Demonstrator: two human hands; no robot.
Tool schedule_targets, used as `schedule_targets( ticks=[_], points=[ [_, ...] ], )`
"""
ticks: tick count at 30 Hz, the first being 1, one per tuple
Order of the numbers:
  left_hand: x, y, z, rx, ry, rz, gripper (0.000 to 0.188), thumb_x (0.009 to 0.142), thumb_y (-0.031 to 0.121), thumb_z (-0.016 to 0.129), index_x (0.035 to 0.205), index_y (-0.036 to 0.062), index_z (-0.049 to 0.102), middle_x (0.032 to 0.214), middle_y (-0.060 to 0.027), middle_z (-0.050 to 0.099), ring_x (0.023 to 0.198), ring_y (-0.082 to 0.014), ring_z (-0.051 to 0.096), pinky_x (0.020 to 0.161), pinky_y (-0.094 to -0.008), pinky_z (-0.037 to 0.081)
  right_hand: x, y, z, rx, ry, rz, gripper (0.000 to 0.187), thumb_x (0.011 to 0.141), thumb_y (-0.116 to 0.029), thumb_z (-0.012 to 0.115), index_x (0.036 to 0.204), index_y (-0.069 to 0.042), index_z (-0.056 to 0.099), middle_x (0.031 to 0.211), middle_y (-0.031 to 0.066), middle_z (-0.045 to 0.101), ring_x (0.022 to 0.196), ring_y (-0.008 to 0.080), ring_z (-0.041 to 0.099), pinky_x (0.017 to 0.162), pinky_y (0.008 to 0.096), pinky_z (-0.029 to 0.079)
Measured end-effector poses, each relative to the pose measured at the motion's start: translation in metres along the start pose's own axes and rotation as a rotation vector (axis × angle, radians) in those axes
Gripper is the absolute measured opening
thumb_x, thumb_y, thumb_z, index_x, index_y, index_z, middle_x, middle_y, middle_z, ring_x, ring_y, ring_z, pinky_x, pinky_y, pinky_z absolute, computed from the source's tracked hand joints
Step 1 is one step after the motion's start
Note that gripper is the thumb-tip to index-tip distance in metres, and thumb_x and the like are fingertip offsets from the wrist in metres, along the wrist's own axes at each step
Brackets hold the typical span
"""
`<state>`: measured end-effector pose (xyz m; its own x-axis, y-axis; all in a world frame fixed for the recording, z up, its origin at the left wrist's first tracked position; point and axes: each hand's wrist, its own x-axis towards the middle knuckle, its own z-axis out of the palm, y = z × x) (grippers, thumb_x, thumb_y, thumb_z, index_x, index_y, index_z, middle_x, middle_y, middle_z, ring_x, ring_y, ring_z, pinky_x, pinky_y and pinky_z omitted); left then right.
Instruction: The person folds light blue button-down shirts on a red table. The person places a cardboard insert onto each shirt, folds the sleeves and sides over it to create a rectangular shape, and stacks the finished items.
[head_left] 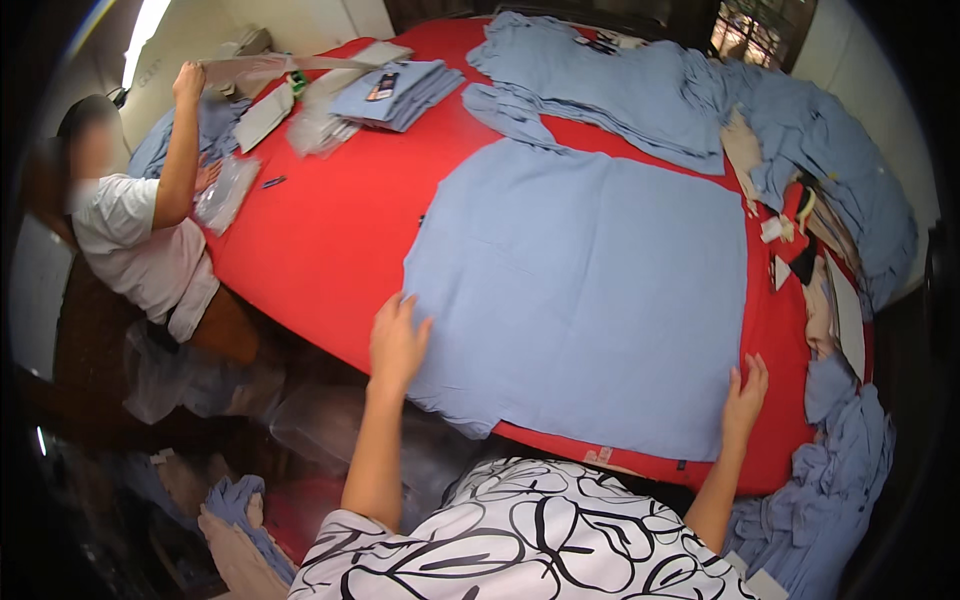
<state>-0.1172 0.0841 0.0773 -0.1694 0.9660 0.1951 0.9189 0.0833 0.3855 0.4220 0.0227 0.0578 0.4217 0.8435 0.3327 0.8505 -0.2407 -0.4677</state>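
A light blue garment [580,290] lies spread flat across the red-covered table [300,230] in front of me. My left hand [398,345] is at its left edge, fingers apart and holding nothing. At the lower right edge of the cloth is my right hand [743,405], its fingers stretched upward with nothing in them. Whether either hand touches the fabric is hard to tell. A few faint creases run through the cloth, and its near left corner hangs slightly over the table edge.
At the far left a co-worker [140,230] lifts a clear plastic strip. Nearby lie folded blue garments [395,95], plastic bags [228,193] and a pen [273,182]. Blue garments [620,90] pile along the back; others [820,500] hang at the right. Scraps [785,235] lie at the right edge.
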Motion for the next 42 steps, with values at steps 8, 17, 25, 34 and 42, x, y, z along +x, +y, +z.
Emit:
schedule_targets(
  ticks=[8,17,25,34,42],
  points=[
    [0.058,-0.01,0.091,0.135,0.179,0.077,0.057,0.092,0.044,0.06,0.137,0.011,0.054,0.15,-0.0172,0.041,0.14,-0.0369,0.034,0.114,-0.0586,0.022,0.009,-0.009,0.07,-0.315,-0.089,-0.122,0.051,0.097,-0.03,0.057,0.142,-0.009,0.046,0.155,0.0169,0.033,0.145,0.0346,0.026,0.118,0.0534,0.018],
    [0.154,-0.007,0.094,-0.072,0.21,0.228,0.041,0.092,0.024,0.063,0.13,0.0085,0.059,0.143,-0.0163,0.048,0.134,-0.0376,0.041,0.111,-0.0496,0.032,0.08,-0.034,0.071,-0.224,0.15,-0.203,0.05,0.09,-0.021,0.065,0.135,-0.004,0.053,0.151,0.0173,0.039,0.143,0.0366,0.029,0.117,0.0551,0.02],
    [0.223,0.007,0.121,0.266,-0.02,0.164,0.06,0.099,0.047,0.046,0.152,0.0209,0.037,0.159,-0.0085,0.03,0.148,-0.0322,0.022,0.12,-0.0497,0.013,0.166,-0.046,0.125,-0.358,-0.079,-0.031,0.06,0.093,-0.039,0.061,0.147,-0.018,0.044,0.157,0.0138,0.031,0.146,0.033,0.025,0.119,0.0524,0.017],
    [0.215,0.018,0.106,0.21,-0.066,0.119,0.06,0.098,0.041,0.05,0.152,0.0186,0.036,0.161,-0.0089,0.026,0.149,-0.0301,0.019,0.12,-0.0489,0.014,0.237,0.064,0.0,-0.728,0.453,0.183,0.041,0.095,-0.026,0.053,0.132,-0.007,0.054,0.134,0.0203,0.051,0.128,0.0403,0.044,0.102,0.0601,0.033],
    [0.284,0.021,0.107,-0.065,-0.072,0.42,0.061,0.095,0.042,0.055,0.146,0.01,0.043,0.154,-0.0118,0.038,0.146,-0.0327,0.027,0.12,-0.0481,0.016,0.269,0.238,-0.077,-0.566,-0.031,0.147,0.039,0.094,-0.035,0.053,0.096,-0.001,0.071,0.104,0.0239,0.068,0.098,0.0407,0.065,0.086,0.0499,0.049]
  ],
)
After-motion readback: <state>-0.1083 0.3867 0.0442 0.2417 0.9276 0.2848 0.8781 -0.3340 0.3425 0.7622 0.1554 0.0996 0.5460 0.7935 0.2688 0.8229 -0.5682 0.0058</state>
